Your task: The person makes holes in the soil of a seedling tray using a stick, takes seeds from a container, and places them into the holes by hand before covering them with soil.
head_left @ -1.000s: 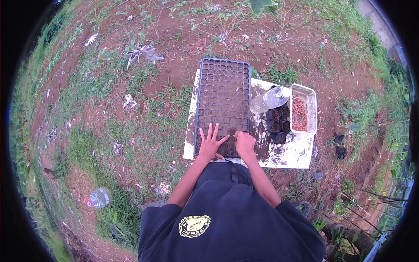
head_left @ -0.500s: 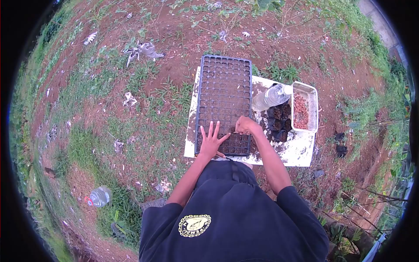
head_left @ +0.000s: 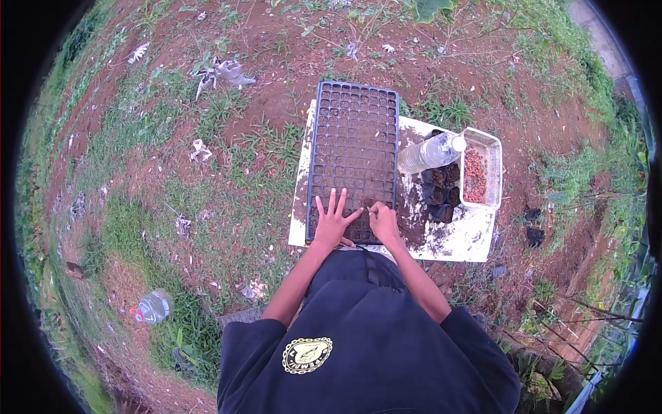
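Black rectangular plastic seedling tray (head_left: 398, 124) with rows of small square cells lies lengthwise away from the person, on the left part of a soil-smeared white board (head_left: 455, 252) set on the ground. Dark brown soil covers much of its middle, blurring the cell edges. The left hand (head_left: 332, 222) rests over the near left part of the tray, fingers spread wide. Just beside it, the right hand (head_left: 381, 222) is at the near right part, its fingers curled in and the fingertips drawn together at the soil; whether they pinch anything is too small to tell. To the right of the tray, a clear ribbed plastic bottle (head_left: 427, 153) leans toward a white plastic mesh basket (head_left: 494, 169), which contains small reddish pieces (head_left: 474, 169). Small black soil-filled pots (head_left: 441, 196) are grouped between tray and basket. Well apart, at the person's left, 1 clear plastic jug (head_left: 154, 306) with a red cap lies on the grass.
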Motion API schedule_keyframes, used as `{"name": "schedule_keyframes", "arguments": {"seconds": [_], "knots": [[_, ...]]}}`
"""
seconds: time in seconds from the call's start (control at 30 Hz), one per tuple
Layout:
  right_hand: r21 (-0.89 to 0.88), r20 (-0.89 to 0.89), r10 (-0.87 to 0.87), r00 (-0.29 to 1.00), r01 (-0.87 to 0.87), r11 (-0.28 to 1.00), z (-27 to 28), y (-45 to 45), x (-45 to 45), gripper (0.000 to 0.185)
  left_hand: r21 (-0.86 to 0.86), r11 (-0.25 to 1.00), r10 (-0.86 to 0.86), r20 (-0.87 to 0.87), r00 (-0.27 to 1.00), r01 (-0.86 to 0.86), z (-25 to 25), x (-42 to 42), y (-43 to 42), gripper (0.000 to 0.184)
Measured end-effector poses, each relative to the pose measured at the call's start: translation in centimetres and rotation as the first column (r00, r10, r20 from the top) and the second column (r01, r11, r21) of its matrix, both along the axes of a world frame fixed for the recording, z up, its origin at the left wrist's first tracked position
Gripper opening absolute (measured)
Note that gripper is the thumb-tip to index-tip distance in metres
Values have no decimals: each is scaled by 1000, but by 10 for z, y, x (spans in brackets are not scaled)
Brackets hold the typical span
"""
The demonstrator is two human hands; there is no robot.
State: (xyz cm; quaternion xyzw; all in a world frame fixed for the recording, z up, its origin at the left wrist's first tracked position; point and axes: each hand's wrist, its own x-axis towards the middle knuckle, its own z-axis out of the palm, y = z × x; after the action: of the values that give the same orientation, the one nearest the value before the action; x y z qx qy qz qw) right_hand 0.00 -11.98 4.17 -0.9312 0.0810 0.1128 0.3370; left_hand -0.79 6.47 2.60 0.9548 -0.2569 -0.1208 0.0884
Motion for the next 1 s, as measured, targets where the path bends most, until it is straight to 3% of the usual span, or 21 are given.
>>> {"name": "schedule_keyframes", "arguments": {"seconds": [0.13, 0.27, 0.33, 0.37, 0.4, 0.47, 0.67, 0.9, 1.0], "knots": [[88, 78, -83, 993, 76, 993, 8, 1, -2, 12, -9, 1000, -2, 11, 1000, 2, 0, 0, 1, 120], [98, 2, -69, 998, 69, 993, 26, -7, 18, 13, 9, 1000, -7, 13, 1000, 7, 1, 1, 1, 121], [15, -89, 22, 996, -21, 1000, 39, -11, 27, 13, -1, 1000, -6, 11, 1000, 6, 1, 0, 2, 121], [-119, 51, 136, 989, -130, 984, 27, -13, 25, 12, -1, 1000, -6, 11, 1000, 6, 1, 0, 3, 121], [-120, 51, 134, 990, -127, 985, 21, -13, 28, 12, 2, 1000, -7, 15, 1000, 7, 1, 0, 3, 121], [-121, -166, 136, 977, -158, 980, 17, -7, 38, 11, 4, 1000, -12, 21, 1000, 12, 0, 1, 2, 121], [-15, -109, 6, 994, -8, 1000, 33, -6, 33, 10, -6, 1000, -11, 5, 1000, 11, 3, 1, 2, 120], [-82, -158, 54, 986, -68, 994, 18, 0, 30, 11, -13, 1000, -9, -5, 1000, 9, 4, 1, 1, 119], [-18, -49, -4, 999, 3, 1000, 27, 0, 27, 12, -7, 1000, -6, -17, 1000, 6, 5, 1, 0, 120]]}}
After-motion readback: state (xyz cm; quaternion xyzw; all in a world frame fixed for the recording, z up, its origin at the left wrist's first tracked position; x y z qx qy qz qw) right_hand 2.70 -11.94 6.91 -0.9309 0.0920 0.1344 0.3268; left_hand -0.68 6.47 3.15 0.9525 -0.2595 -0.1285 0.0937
